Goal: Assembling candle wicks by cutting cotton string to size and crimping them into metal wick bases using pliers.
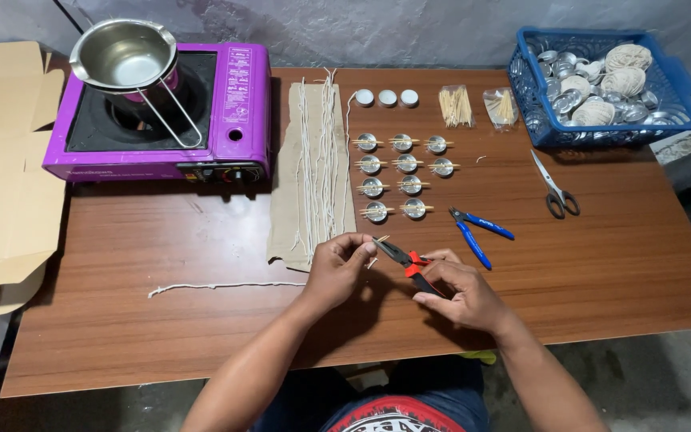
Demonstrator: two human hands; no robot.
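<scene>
Red-handled pliers [411, 262] — slim dark metal jaws, closed in right hand [461, 294], left hand [339, 268] pinching thin pale stick [377, 241] at their tip, lower centre, glossy wood-grain tabletop [601, 264].

A bright purple camping stove [161, 112] with a black burner top carries a silver steel pouring pot [125, 58] on a reddish-brown wood-grain desk [601, 264]. Off-white wicks [313, 160] lie on a tan cardboard strip [281, 216], beside shiny silver tealight cups [393, 176]. Red-handled pliers [411, 266], blue-handled pliers [473, 232], black-handled scissors [555, 188] and a blue plastic basket [601, 84] add colour.
</scene>
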